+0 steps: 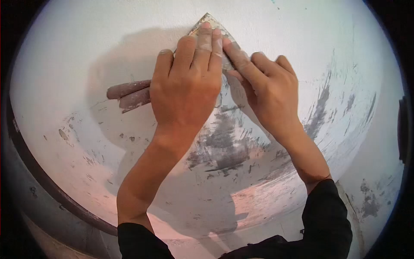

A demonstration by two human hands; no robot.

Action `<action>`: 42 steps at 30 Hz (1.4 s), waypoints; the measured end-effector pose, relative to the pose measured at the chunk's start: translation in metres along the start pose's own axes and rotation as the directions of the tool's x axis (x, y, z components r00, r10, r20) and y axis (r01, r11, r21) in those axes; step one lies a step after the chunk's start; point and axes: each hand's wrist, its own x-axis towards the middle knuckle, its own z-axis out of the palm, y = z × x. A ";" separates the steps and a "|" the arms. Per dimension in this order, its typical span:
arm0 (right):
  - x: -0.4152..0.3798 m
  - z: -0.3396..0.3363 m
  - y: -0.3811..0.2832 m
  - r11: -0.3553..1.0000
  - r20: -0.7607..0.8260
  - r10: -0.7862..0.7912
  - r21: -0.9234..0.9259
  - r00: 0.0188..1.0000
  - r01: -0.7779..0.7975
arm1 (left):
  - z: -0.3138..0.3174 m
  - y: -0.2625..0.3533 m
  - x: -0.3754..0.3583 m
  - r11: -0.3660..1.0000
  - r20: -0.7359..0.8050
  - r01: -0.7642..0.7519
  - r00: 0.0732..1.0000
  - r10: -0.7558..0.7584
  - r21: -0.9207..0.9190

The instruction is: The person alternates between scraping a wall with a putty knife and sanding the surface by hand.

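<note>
A putty-smeared, flat metal blade with a pointed corner, apparently a putty knife [208, 18], lies against the white plastered wall near the top of the head view. My left hand [185, 86] is closed over it, two fingers stretched along the blade. Two dark brown, plaster-specked handles [127, 90] stick out left from under this hand; how they join the blade is hidden. My right hand [271, 86] meets the blade's right edge, index finger along it and thumb just below, the other fingers curled.
Dark grey scuffed patches [224, 142] mark the curved-looking white wall [276, 26] below my hands. A dark brown curved edge [60, 194] runs along the lower left. At the right a dark object [403, 129] sits at the view's rim. My shadow falls on the wall.
</note>
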 end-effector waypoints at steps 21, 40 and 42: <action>-0.030 -0.009 -0.028 0.997 -0.041 0.069 0.032 0.997 -0.068 | -0.007 -0.005 -0.018 0.976 -0.059 -0.013 0.998 0.000 -0.219; -0.019 -0.005 -0.017 0.984 -0.004 0.114 0.137 0.994 -0.112 | -0.009 0.006 -0.007 0.998 -0.036 0.037 0.999 -0.039 -0.060; -0.019 -0.021 -0.024 0.984 0.044 0.113 0.131 0.993 -0.118 | -0.030 0.005 -0.010 0.977 0.082 0.084 0.994 -0.069 -0.194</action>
